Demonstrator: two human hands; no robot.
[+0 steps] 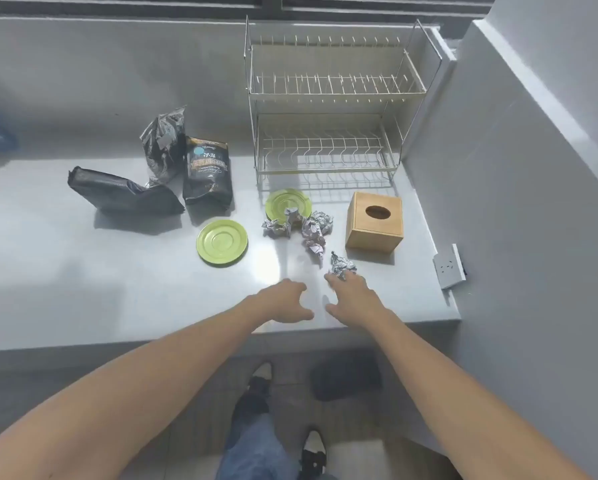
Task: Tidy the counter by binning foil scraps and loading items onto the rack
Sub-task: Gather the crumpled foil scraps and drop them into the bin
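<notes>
Foil scraps: five crumpled balls are counted on the steel counter [83, 271]. The nearest foil ball [341, 265] is touched by the fingertips of the right hand [351, 299], fingers spread, nothing grasped. Four more [313, 228] are clustered beside the far plate [285, 201]. Left hand [285, 303]: loosely curled, empty. Plates: two, green; near plate [222, 241] stands apart. Bags: three, dark [207, 174]. Wooden tissue box [375, 221]: one. Wire rack [328, 109]: one, two tiers, unloaded.
</notes>
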